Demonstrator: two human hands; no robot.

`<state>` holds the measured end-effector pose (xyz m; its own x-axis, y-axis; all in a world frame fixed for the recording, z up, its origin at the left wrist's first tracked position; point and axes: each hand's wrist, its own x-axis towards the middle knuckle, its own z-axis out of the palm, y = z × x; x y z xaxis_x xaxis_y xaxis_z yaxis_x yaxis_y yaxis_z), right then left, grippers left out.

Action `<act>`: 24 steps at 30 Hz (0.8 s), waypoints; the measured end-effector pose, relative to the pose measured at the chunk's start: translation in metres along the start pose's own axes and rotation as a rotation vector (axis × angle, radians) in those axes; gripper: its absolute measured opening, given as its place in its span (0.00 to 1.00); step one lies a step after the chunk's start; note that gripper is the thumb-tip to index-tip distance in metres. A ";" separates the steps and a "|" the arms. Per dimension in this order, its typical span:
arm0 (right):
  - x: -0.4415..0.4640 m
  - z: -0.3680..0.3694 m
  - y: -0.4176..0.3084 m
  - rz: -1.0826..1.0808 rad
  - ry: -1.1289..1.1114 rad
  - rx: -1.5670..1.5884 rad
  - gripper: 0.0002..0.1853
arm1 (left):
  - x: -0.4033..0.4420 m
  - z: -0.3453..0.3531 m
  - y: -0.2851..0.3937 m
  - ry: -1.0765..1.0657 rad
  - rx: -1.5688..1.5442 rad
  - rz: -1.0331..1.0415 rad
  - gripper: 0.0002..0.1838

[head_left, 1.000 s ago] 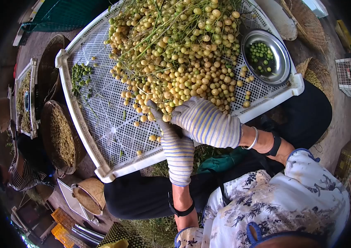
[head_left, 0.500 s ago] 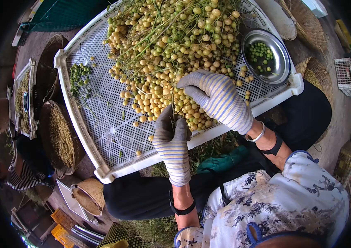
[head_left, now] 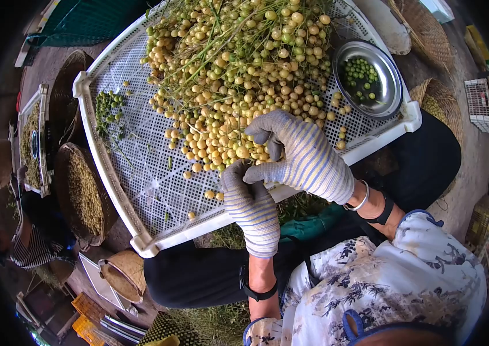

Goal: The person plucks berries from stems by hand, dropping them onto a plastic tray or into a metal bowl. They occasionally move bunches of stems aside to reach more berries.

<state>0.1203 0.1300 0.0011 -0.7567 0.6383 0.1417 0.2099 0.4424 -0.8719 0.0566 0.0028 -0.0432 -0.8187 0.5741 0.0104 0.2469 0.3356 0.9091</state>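
A large heap of yellow-green berries on thin stems (head_left: pixel 233 75) lies on a white perforated tray (head_left: pixel 135 150). At the tray's near edge, my left hand (head_left: pixel 249 202), in a striped grey-palmed glove, has its thumb and fingers pinched together; what they hold is too small to name. Beside it on the right, my right hand (head_left: pixel 302 153), gloved alike, has curled fingers over the heap's near side and its thumb close to my left hand. Green berries (head_left: pixel 361 75) sit in a metal bowl (head_left: pixel 391 89) on the tray's right. A small green bunch (head_left: pixel 108 108) lies at the left.
Left of the tray, a round basket (head_left: pixel 86 193) holds pale berries, and another person in striped clothing (head_left: pixel 34 245) is by a smaller tray (head_left: pixel 28 138). A tan bucket (head_left: pixel 123 275) stands lower left. Woven baskets and a white crate (head_left: pixel 479 104) are on the right.
My hands were together, then parted as my right hand rose over the berries. Now my right hand has come back down, and its thumb is close to my left hand again.
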 end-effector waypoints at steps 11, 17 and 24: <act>0.004 0.006 0.015 0.311 -0.038 0.414 0.08 | 0.005 -0.005 0.008 0.015 -0.440 -0.367 0.06; 0.008 -0.009 0.033 0.397 0.117 0.756 0.11 | 0.013 -0.021 0.017 -0.025 -0.562 -0.400 0.09; 0.019 -0.003 0.039 0.425 -0.257 0.697 0.20 | 0.005 -0.016 0.020 -0.066 -0.412 -0.297 0.10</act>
<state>0.1159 0.1610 -0.0294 -0.8347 0.4622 -0.2995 0.1424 -0.3442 -0.9280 0.0492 0.0008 -0.0182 -0.7845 0.5493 -0.2878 -0.2272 0.1772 0.9576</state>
